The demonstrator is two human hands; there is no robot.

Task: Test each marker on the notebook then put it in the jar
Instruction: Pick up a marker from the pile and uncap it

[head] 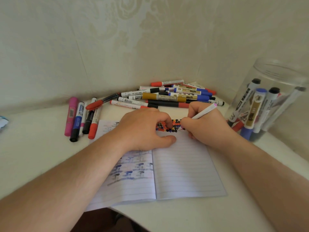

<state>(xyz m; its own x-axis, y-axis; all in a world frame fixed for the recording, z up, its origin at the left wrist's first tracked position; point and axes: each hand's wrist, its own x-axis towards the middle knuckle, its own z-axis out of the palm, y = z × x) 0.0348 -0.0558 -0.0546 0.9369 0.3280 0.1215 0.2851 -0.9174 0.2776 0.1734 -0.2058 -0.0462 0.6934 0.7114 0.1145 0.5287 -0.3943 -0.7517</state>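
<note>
An open lined notebook (184, 169) lies in front of me, with a band of coloured dots along the top of its right page. My right hand (204, 126) grips a white marker with a pink end (204, 112), tip down at the dots. My left hand (143, 129) presses on the notebook beside it, fingers curled on the page; whether it holds anything is hidden. A clear plastic jar (274, 97) at the right holds several markers standing upright.
A pile of markers (168, 96) lies behind the notebook against the wall. Several more markers (82, 118), pink, blue, black and red, lie to the left. The wall closes off the back of the white table (33, 156).
</note>
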